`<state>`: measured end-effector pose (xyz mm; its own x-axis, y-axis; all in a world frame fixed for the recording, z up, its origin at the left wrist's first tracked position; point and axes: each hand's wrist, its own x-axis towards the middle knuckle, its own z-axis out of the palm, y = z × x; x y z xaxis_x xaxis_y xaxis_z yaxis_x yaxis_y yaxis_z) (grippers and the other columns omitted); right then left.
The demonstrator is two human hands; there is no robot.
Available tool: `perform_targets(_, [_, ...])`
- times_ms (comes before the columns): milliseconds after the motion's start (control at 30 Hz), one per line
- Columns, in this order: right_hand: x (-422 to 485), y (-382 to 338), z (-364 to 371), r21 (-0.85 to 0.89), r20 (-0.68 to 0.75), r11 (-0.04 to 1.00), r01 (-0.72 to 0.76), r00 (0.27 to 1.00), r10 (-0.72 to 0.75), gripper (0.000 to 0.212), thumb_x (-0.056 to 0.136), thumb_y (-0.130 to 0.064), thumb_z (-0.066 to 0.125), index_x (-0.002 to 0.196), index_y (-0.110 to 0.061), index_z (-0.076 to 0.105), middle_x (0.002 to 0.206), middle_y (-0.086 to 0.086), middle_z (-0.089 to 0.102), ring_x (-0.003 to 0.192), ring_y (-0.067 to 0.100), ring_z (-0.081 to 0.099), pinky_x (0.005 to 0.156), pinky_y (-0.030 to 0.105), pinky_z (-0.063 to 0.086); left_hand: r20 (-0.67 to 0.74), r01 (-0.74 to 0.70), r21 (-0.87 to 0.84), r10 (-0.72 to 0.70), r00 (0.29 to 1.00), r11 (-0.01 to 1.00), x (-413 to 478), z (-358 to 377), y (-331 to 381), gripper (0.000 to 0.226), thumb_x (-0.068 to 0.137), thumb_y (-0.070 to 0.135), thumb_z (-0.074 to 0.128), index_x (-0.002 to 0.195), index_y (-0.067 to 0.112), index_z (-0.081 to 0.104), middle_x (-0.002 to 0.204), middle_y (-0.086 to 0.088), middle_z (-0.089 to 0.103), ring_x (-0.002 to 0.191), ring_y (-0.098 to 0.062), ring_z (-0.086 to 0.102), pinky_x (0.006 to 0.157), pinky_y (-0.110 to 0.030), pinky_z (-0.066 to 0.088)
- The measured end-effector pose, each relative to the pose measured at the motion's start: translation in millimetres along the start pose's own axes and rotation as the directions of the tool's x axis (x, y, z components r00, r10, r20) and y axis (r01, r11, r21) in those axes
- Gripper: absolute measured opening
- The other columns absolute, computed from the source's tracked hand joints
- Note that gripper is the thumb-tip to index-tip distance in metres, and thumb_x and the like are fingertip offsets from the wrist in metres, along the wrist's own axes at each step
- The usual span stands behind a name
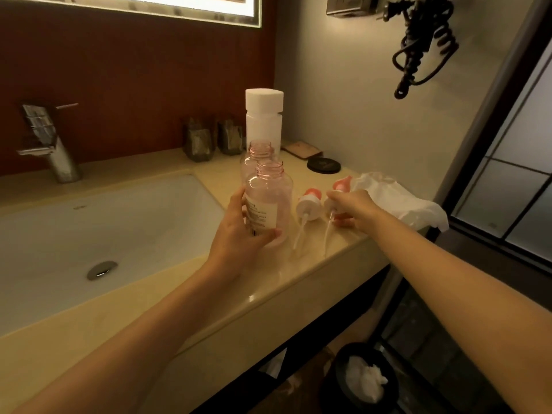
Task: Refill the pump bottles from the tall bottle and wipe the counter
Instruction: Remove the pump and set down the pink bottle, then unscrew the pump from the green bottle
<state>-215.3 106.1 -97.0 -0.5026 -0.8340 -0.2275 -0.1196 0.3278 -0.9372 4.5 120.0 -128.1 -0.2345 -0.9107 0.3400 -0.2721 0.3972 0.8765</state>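
Left hand [239, 231] grip clamped round near pump bottle [268, 201], thumb across the label, neck open, base at the worktop [298, 282]. Right hand [349, 209] grip closed on one pump head [339, 189], dip tube trailing toward the front edge. Second pump head [307, 203] lying loose between bottle and right hand, tube also pointing forward. Second pump bottle [254, 156], uncapped, directly behind the held one; tall bottle [264, 118] with white cap behind both, near the wall. Crumpled white cloth [397, 201] at right end of worktop, overhanging the corner. Beige stone surface, glossy. Sink [74, 234] fills the left, tap [50, 141] behind it. Two dark tumblers [212, 138] and a round black lid [323, 165] along the back. Bare strip along the front edge below the pump tubes. Bin [363, 380] on floor beneath, white waste inside. Coiled black cord [418, 46] on right wall.
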Motion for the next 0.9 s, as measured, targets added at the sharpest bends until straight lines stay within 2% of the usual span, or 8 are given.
perform_targets(100, [4,0,6,-0.046,-0.022,0.998,0.036,0.999,-0.037,0.044,0.087,-0.031,0.060,0.121,-0.007,0.048,0.097,0.009,0.059,0.075,0.019,0.060,0.062,0.029,0.055,-0.032,-0.012,0.000,0.012,0.999,1.000,4,1,-1,0.087,0.070,0.019,0.078,0.138,0.030,0.025,0.120,0.014,0.041,0.108,-0.005,0.045,0.081,-0.016,0.044])
perform_targets(167, [6,0,7,-0.069,-0.041,0.996,0.053,0.998,-0.056,0.042,0.088,-0.031,0.058,0.121,-0.007,0.048,0.091,0.008,0.059,0.072,0.019,0.061,0.061,0.029,0.056,-0.042,-0.019,0.015,0.019,0.999,1.000,7,1,-3,0.088,0.069,0.020,0.079,0.138,0.029,0.025,0.124,0.012,0.041,0.108,-0.004,0.045,0.081,-0.015,0.044])
perform_targets(300, [6,2,5,-0.163,-0.052,0.980,0.113,0.991,-0.123,0.037,0.091,-0.037,0.053,0.115,-0.009,0.051,0.090,0.007,0.060,0.072,0.021,0.063,0.055,0.029,0.056,-0.064,-0.042,0.093,0.049,0.997,0.995,6,-4,-6,0.092,0.068,0.027,0.079,0.141,0.025,0.022,0.136,0.003,0.040,0.118,-0.010,0.043,0.096,-0.030,0.043])
perform_targets(433, [-1,0,-1,-0.321,-0.140,0.925,0.203,0.956,-0.259,0.044,0.091,-0.046,0.047,0.115,-0.010,0.053,0.110,0.009,0.062,0.090,0.024,0.062,0.080,0.042,0.055,-0.037,-0.036,0.118,0.041,0.998,0.992,3,-12,-4,0.093,0.069,0.027,0.077,0.142,0.026,0.020,0.139,0.000,0.039,0.121,-0.012,0.041,0.100,-0.034,0.040])
perform_targets(567, [-16,-10,-3,-0.351,-0.223,0.867,0.355,0.867,-0.445,0.034,0.092,-0.032,0.050,0.119,-0.010,0.051,0.113,0.007,0.058,0.104,0.023,0.055,0.087,0.034,0.046,-0.040,-0.026,0.133,0.031,0.999,0.991,0,-17,-2,0.091,0.071,0.027,0.076,0.142,0.026,0.019,0.139,0.000,0.039,0.122,-0.013,0.041,0.097,-0.030,0.038])
perform_targets(667, [-36,-24,5,-0.267,-0.211,0.842,0.468,0.824,-0.525,0.029,0.091,-0.029,0.053,0.115,-0.012,0.052,0.089,-0.003,0.056,0.094,0.021,0.059,0.083,0.033,0.049,-0.093,-0.031,0.138,0.044,0.995,0.990,-3,-23,4,0.084,0.074,0.027,0.073,0.141,0.024,0.022,0.137,-0.001,0.041,0.118,-0.012,0.043,0.095,-0.029,0.039])
perform_targets(767, [-61,-38,16,-0.209,-0.210,0.807,0.552,0.781,-0.588,0.024,0.091,-0.028,0.054,0.111,-0.014,0.054,0.091,-0.001,0.059,0.080,0.018,0.061,0.078,0.033,0.054,-0.132,-0.043,0.127,0.060,0.989,0.991,-9,-34,18,0.077,0.077,0.027,0.070,0.140,0.021,0.025,0.135,-0.003,0.043,0.117,-0.014,0.045,0.097,-0.032,0.040])
perform_targets(900, [-98,-56,34,-0.228,-0.284,0.664,0.712,0.604,-0.745,0.020,0.092,-0.025,0.053,0.105,-0.011,0.056,0.086,-0.002,0.059,0.070,0.005,0.054,0.066,0.015,0.046,-0.171,-0.068,0.090,0.083,0.982,0.994,-19,-56,36,0.069,0.082,0.023,0.065,0.139,0.018,0.027,0.133,-0.004,0.045,0.115,-0.013,0.046,0.095,-0.030,0.040])
